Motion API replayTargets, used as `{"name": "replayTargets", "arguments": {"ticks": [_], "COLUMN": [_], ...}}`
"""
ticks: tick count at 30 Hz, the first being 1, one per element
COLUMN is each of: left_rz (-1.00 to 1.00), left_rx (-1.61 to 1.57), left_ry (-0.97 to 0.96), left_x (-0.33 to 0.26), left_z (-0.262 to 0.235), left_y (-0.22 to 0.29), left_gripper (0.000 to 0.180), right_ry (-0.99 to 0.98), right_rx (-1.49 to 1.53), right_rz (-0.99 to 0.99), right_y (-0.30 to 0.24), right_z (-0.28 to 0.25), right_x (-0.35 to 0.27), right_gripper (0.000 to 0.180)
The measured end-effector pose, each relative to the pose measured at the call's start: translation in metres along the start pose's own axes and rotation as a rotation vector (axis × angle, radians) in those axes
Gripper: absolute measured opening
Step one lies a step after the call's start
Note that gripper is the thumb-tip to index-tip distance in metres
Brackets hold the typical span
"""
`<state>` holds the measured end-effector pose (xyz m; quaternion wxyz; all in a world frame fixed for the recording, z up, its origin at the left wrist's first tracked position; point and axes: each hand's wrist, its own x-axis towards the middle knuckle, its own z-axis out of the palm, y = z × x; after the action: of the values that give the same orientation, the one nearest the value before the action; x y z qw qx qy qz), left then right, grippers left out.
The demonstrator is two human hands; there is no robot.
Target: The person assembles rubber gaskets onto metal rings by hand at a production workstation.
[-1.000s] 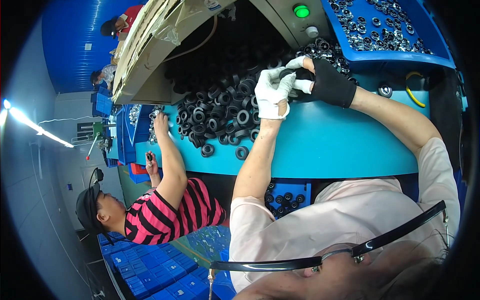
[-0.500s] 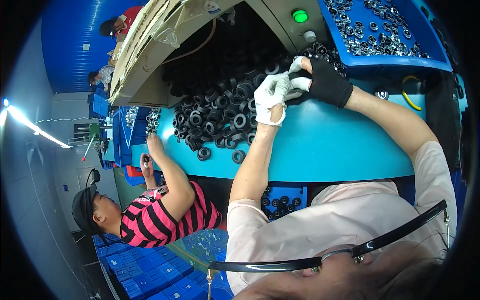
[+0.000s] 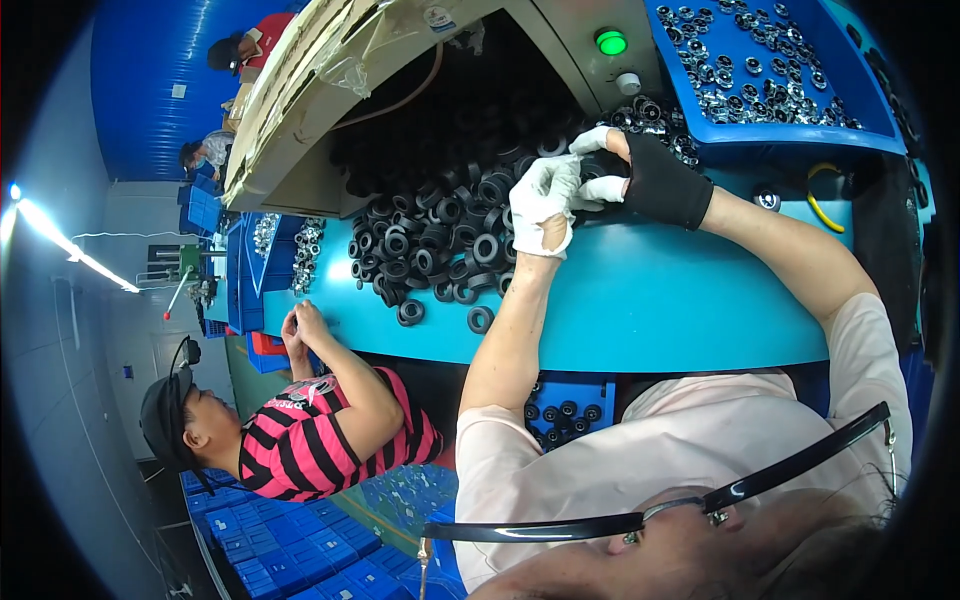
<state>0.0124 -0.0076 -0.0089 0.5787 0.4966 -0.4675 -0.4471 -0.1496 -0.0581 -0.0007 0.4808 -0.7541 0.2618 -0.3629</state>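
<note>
My left hand (image 3: pixel 542 205), in a white glove, meets my right hand (image 3: pixel 655 178) above the teal tabletop. A black glove covers my right palm, with white coverings on the thumb and finger. Both hands are closed on a small dark piece (image 3: pixel 598 168) between their fingertips; the fingers hide most of it, so its exact kind cannot be told. Left of and behind my left hand lies a heap of black rubber rings (image 3: pixel 425 235), like small tyres. One loose ring (image 3: pixel 480 319) sits near the table's front edge. Behind my right hand are shiny metal wheel hubs (image 3: pixel 650 115).
A blue tray (image 3: pixel 800 132) of chrome hubs stands at the back right. A single hub (image 3: pixel 767 198) and a yellow curved strip (image 3: pixel 824 200) lie below it. A machine housing with a green light (image 3: pixel 610 42) rises behind. A co-worker (image 3: pixel 320 430) sits at the left.
My hands stay together in nearly the same place, fingers slightly shifted. The co-worker's raised hand has come down from the row of hubs to meet the other hand.
</note>
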Motion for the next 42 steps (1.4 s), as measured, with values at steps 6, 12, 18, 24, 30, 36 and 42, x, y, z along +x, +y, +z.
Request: {"name": "replayTargets", "arguments": {"ticks": [6, 12, 18, 24, 30, 36, 42], "left_rz": [-0.051, -0.142, -0.21, -0.325, -0.381, -0.404, -0.29], "left_rx": [0.006, -0.143, -0.28, -0.343, -0.408, -0.35, -0.313], "left_ry": [0.014, -0.072, -0.083, -0.108, -0.102, -0.157, -0.039], "left_x": [-0.002, 0.003, 0.004, 0.008, 0.006, 0.008, 0.017], "left_z": [0.005, -0.005, -0.001, -0.006, -0.007, -0.005, -0.009], "left_y": [0.004, -0.003, 0.008, 0.009, 0.004, 0.001, 0.011], "left_gripper": [0.017, 0.021, 0.034, 0.028, 0.03, 0.03, 0.037], "right_ry": [-0.096, -0.101, -0.03, 0.006, -0.032, -0.081, 0.102], "right_rx": [-0.105, -0.049, 0.105, 0.09, -0.02, -0.011, -0.172], "right_rz": [0.01, -0.126, -0.003, -0.053, -0.126, -0.075, -0.21], "right_y": [-0.009, -0.002, 0.001, 0.011, 0.007, 0.001, -0.002], "right_z": [-0.005, -0.008, -0.008, -0.004, -0.007, -0.009, -0.013], "right_x": [-0.003, 0.001, 0.002, 0.003, 0.001, 0.001, 0.01], "right_gripper": [0.046, 0.05, 0.052, 0.05, 0.049, 0.046, 0.051]}}
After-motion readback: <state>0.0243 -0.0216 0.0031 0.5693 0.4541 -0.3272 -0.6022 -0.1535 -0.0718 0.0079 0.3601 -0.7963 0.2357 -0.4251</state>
